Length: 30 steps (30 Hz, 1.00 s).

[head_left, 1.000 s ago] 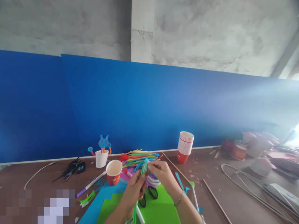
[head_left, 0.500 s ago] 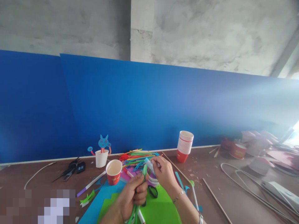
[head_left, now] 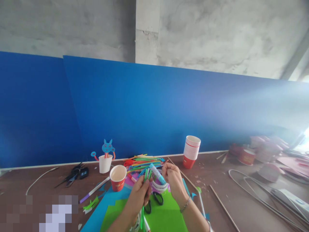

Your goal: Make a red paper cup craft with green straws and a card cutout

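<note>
My left hand [head_left: 140, 195] is closed around several thin green straws [head_left: 147, 174]; their short upper ends stick out above the thumb and their lower parts hang below the fist. Just to the right, my right hand [head_left: 173, 178] is held with its fingers curled in and the thumb against them, apart from the straws. Whatever may be in that pinch is hidden. Between the two hands a light-blue and white glue stick [head_left: 157, 174] lies tilted over a white ring-shaped roll [head_left: 161, 187]. Black-handled scissors [head_left: 158, 198] rest on the green sheet [head_left: 164, 212] beneath my hands.
An open red paper cup [head_left: 117, 178] stands left of my hands, near a white cup [head_left: 105, 164] with a blue cat figure. Colourful sticks [head_left: 145, 162] are piled behind. A cup stack [head_left: 191, 151] stands at the back right. Wooden sticks [head_left: 224, 207] and cables [head_left: 253, 193] lie right.
My right hand has moved slightly right, away from the green straws, uncovering the glue stick. My left hand has shifted a little left and lowered the straws.
</note>
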Motion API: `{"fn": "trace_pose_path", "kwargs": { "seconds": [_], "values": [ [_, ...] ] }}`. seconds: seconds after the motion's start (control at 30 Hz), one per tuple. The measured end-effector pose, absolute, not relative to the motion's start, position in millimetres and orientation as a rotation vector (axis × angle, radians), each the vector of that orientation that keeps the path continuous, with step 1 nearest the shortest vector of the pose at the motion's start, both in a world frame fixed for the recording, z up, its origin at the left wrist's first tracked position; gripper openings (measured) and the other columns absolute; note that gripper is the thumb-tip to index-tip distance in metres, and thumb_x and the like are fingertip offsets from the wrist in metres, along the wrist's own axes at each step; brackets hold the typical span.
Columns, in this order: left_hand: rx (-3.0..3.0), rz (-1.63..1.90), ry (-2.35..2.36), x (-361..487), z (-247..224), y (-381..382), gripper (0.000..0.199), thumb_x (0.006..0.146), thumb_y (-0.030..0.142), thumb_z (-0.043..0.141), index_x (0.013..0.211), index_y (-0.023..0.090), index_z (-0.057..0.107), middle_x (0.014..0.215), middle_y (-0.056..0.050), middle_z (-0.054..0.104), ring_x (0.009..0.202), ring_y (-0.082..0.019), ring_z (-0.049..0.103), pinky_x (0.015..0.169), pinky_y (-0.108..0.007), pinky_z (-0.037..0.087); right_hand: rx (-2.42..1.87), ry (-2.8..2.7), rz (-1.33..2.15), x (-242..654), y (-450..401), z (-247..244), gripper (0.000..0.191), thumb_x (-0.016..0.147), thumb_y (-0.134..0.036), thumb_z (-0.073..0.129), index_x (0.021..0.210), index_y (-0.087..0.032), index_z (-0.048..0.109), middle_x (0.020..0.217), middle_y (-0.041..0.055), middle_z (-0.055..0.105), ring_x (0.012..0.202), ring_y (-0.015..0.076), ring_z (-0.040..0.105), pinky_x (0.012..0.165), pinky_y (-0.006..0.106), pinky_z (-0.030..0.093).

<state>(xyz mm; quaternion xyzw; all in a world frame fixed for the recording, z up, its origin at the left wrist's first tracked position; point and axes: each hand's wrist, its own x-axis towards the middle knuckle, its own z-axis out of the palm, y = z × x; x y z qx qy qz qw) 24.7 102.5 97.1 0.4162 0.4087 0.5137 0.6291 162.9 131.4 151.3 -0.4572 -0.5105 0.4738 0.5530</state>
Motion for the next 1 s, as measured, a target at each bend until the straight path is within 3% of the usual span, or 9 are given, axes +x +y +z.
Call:
{"fn": "trace_pose_path", "kwargs": {
  "seconds": [0.17,0.23,0.33,0.4,0.47,0.67,0.87,1.0],
  "values": [
    [0.955,1.155,0.943,25.4,96.9,103.2,0.059,0.062,0.070,0.064,0.089,0.019,0.053,0.048,0.013,0.042,0.030,-0.001,0.021,0.033,-0.019,0.010,-1.088,-1.262,1.112,162.0,132.7,151.1,0.026,0.070,-0.029,0.043,0.045,-0.021,0.038,0.043,-0.0069,0.029,0.043,0.0089,0.023,0.043,0.024,0.019],
    [0.942,1.145,0.948,25.1,98.4,103.3,0.060,0.060,0.070,0.065,0.089,0.019,0.053,0.048,0.013,0.041,0.030,-0.001,0.021,0.033,-0.020,0.010,-1.085,-1.314,1.067,159.3,131.3,151.8,0.032,0.077,-0.037,0.047,0.050,-0.021,0.043,0.046,-0.0064,0.033,0.045,0.0097,0.028,0.045,0.024,0.023],
    [0.929,1.133,0.931,24.2,101.8,102.7,0.061,0.059,0.070,0.066,0.090,0.019,0.052,0.047,0.013,0.041,0.030,-0.001,0.022,0.033,-0.020,0.011,-1.033,-1.507,0.954,155.1,128.0,152.1,0.029,0.082,-0.043,0.052,0.075,-0.017,0.064,0.060,-0.0014,0.052,0.056,0.0131,0.044,0.051,0.024,0.034],
    [0.925,1.133,0.908,23.6,104.2,101.6,0.060,0.060,0.069,0.066,0.089,0.019,0.052,0.047,0.013,0.041,0.030,-0.001,0.023,0.033,-0.019,0.012,-1.011,-1.655,0.892,153.4,125.9,151.7,0.032,0.085,-0.040,0.050,0.092,-0.016,0.070,0.072,0.0032,0.060,0.064,0.0159,0.051,0.057,0.025,0.040],
    [0.922,1.130,0.885,23.3,106.5,100.3,0.057,0.061,0.068,0.067,0.087,0.020,0.050,0.046,0.013,0.042,0.029,-0.002,0.025,0.032,-0.019,0.013,-1.024,-1.759,0.816,152.8,124.2,151.4,0.033,0.087,-0.034,0.047,0.096,-0.016,0.073,0.075,0.0051,0.061,0.066,0.0169,0.054,0.060,0.026,0.042],
    [0.922,1.129,0.872,23.4,113.0,95.7,0.056,0.060,0.070,0.066,0.079,0.021,0.047,0.047,0.012,0.045,0.028,-0.002,0.028,0.031,-0.018,0.016,-0.997,-1.861,0.689,153.5,122.0,154.4,0.035,0.086,-0.025,0.044,0.096,-0.015,0.076,0.068,0.0042,0.057,0.064,0.0160,0.053,0.062,0.028,0.044],
    [0.941,1.154,0.894,23.8,114.4,95.3,0.059,0.061,0.072,0.065,0.082,0.020,0.049,0.047,0.011,0.045,0.030,-0.002,0.030,0.031,-0.017,0.019,-1.011,-1.711,1.004,152.1,125.5,151.5,0.035,0.084,-0.035,0.053,0.104,-0.014,0.072,0.066,0.0012,0.057,0.057,0.0124,0.045,0.053,0.024,0.039],
    [1.011,1.131,0.927,24.8,109.9,95.7,0.057,0.063,0.073,0.062,0.076,0.020,0.048,0.047,0.010,0.046,0.031,-0.004,0.033,0.032,-0.018,0.021,-0.982,-1.695,1.125,151.1,129.0,147.3,0.033,0.081,-0.041,0.060,0.069,-0.012,0.070,0.055,-0.0032,0.046,0.053,0.0092,0.035,0.049,0.023,0.031]
  ]
}}
